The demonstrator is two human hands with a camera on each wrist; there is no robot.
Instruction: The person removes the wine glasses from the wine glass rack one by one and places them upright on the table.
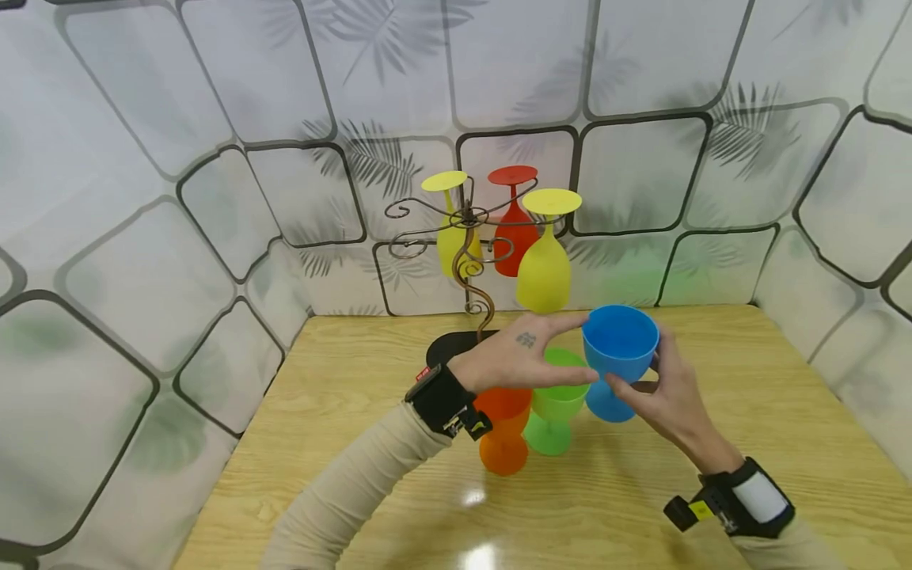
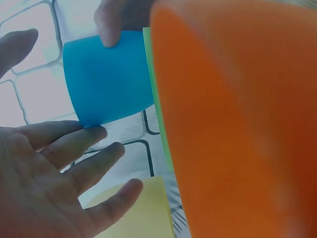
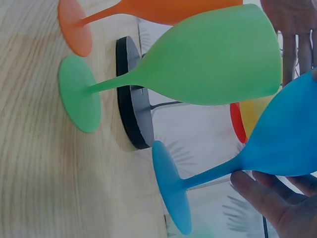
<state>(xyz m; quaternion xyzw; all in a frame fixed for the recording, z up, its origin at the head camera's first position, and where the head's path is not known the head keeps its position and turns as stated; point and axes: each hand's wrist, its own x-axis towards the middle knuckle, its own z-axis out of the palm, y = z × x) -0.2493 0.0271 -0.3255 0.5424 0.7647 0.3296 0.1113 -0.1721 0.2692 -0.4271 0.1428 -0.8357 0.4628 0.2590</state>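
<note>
gripping blue goblet (image 1: 618, 348): right hand (image 1: 666, 396); left hand (image 1: 516, 356) open.

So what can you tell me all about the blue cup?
The blue goblet looks like smooth matte plastic, with a wide open bowl, a thin stem and a round foot. It stands upright and looks empty. The right hand holds it around the stem, and the left hand touches its bowl. A green goblet stands beside it.

Legible markings: none.
The left hand (image 1: 514, 358) carries a small dark mark on its back, too small to decipher. The left wristband (image 1: 443, 400) has a red tab and the right wristband (image 1: 741, 500) a yellow tag; any print on either is too small and blurred to read.
</note>
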